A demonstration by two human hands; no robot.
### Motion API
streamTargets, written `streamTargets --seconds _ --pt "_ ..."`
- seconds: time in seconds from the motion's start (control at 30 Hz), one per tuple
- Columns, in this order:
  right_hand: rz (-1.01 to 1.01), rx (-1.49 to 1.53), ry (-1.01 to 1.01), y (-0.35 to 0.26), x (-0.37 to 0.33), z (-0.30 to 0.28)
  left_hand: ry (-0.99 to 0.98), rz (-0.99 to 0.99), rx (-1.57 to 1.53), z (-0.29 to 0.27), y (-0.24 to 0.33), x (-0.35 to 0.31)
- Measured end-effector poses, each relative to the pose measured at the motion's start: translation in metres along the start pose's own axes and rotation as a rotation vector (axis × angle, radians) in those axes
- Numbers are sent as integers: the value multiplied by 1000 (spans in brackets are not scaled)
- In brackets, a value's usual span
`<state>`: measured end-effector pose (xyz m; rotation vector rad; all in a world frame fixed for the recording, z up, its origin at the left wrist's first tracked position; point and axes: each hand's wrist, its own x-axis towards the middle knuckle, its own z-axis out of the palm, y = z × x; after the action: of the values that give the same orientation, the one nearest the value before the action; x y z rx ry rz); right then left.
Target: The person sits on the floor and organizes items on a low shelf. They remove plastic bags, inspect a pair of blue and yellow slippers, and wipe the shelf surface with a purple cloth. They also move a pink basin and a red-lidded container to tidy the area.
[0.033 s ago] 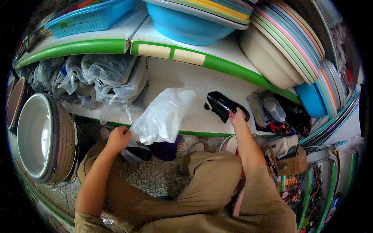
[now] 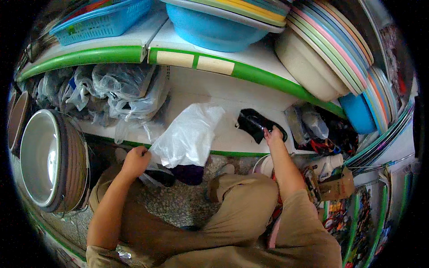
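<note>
A glossy black shoe [image 2: 255,124] is gripped at one end by my right hand [image 2: 273,134], just above the white lower shelf. My left hand [image 2: 136,161] is closed, pinching the near left corner of a translucent white plastic bag [image 2: 190,134]. The bag hangs over the shelf's front edge, its far end lying on the shelf board. Below the bag's lower edge a dark purple item [image 2: 187,174] shows in part; its kind I cannot make out.
Clear bags of goods [image 2: 125,89] crowd the shelf's left part. Overhead, a green-edged shelf [image 2: 263,79] carries a blue basket [image 2: 98,24] and stacked basins [image 2: 214,29]. Nested bowls [image 2: 42,161] stand on the left; a cardboard box [image 2: 337,184] sits right of my right forearm.
The black shoe has dipped and turned slightly in my right hand. My left hand stays on the bag's corner, with barely any shift.
</note>
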<state>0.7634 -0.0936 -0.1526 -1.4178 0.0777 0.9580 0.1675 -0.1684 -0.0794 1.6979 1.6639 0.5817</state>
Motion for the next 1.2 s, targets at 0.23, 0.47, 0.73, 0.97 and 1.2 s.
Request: streamTargets --seconds 0.23,0.47,0.73,0.97,1.2 --pt "79 56 -40 24 35 -56 -192 32 -247 12 8 7" --pt "-911 -1481 -601 46 -118 67 -172 72 -192 23 15 6" --pt "-1641 -1963 -1118 106 -228 150 -207 57 -441 22 39 16" --pt "-1687 -1307 -423 77 -201 211 -92 -15 -546 12 39 9" --pt "-1276 -1668 -1650 151 -277 164 -165 -100 -825 -9 59 -2"
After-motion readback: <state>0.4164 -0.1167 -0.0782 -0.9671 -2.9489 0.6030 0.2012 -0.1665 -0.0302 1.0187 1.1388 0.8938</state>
